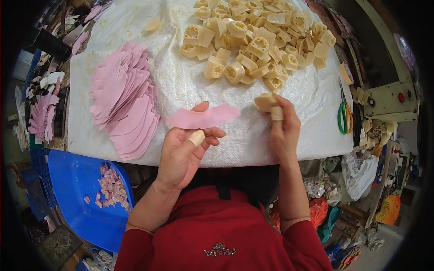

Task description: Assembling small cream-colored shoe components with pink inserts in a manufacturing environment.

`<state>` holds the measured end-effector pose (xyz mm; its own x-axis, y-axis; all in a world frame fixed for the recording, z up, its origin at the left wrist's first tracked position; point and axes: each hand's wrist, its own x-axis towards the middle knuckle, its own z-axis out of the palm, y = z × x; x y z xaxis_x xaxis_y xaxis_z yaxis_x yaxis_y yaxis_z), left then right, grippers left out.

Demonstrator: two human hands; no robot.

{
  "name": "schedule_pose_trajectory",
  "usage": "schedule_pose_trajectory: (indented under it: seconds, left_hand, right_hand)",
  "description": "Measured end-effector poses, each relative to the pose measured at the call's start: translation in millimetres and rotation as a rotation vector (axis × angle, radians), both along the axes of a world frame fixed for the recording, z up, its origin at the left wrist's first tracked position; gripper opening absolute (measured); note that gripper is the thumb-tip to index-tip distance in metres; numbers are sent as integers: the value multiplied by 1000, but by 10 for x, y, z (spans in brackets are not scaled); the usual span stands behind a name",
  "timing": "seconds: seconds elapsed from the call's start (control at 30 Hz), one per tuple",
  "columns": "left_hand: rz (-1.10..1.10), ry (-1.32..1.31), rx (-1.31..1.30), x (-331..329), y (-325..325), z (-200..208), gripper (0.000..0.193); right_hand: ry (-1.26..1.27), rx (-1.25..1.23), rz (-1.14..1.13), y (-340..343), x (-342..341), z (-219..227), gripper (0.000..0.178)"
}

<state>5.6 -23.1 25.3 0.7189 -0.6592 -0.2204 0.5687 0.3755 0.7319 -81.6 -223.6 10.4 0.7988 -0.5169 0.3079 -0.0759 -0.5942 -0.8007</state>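
My left hand [178, 156] holds a wavy-edged pink strip of thin sheet material [205, 117] across its fingers, above the front of the table. A pale finger cover sits on that thumb. Over to the right, my right hand [287, 128] grips a beige plastic shoe heel [263, 102] between thumb and fingers; one finger wears a pale wrap. The two hands are apart. A fanned stack of similar pink strips [124, 99] lies to the left. Beyond my hands is a large heap of beige heels [257, 47], many showing their hollow undersides.
White woven sheeting [176, 72] covers the table. Scissors with green and orange handles [344, 118] lie at its right edge. A blue bin [74, 198] at lower left holds several pinkish pieces. A machine with a red button [393, 101] stands at right.
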Motion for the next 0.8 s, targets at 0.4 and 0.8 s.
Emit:
schedule_pose_trajectory:
  seconds: [0.4, 0.8]
  left_hand:
    - [53, -77, 17, -184, 39, 65, 40]
    - [-6, -199, 70, -213, 111, 138, 38]
  right_hand:
    - [-487, 40, 380, 606, 94, 192, 38]
    - [-521, -123, 381, 651, 134, 106, 44]
